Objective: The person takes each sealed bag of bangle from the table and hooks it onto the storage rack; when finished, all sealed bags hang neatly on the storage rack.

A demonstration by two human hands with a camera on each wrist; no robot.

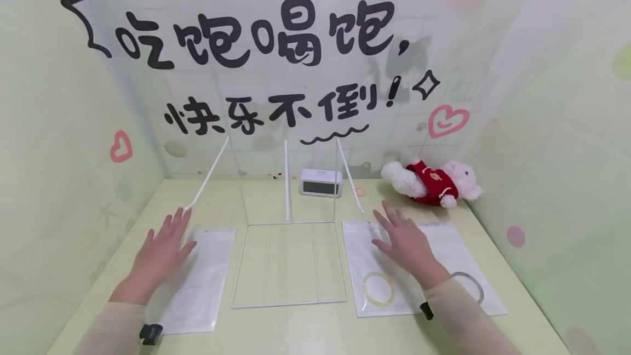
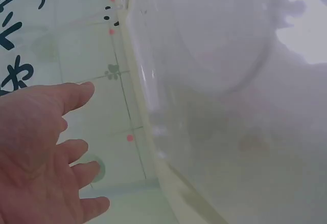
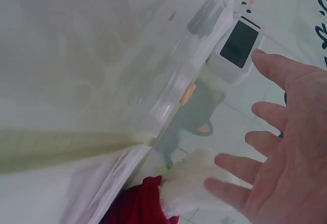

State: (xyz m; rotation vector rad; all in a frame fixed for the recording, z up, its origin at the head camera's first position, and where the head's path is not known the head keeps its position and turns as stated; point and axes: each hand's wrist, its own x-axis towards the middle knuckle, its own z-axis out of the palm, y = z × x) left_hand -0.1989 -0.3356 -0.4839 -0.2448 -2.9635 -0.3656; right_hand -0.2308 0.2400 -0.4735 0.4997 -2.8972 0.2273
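Observation:
In the head view my left hand (image 1: 160, 256) hovers with fingers spread over a white zip bag (image 1: 209, 267), which has a faint round outline inside. My right hand (image 1: 408, 248) is also spread and holds nothing, above two side-by-side white bags. One shows a yellowish ring (image 1: 365, 290), the other a grey ring (image 1: 480, 287) partly behind my forearm. Between the hands stands a white wire rack (image 1: 287, 179) with a flat base frame and slanting rods. Both wrist views show empty palms, the left hand (image 2: 38, 152) and right hand (image 3: 291, 142), beside the bags.
A white digital clock (image 1: 321, 182) stands behind the rack by the back wall. At the back right lies a plush toy (image 1: 434, 184) in a red top. Printed cloth walls (image 1: 557, 179) enclose the pale table (image 1: 291, 333) at the back and on both sides.

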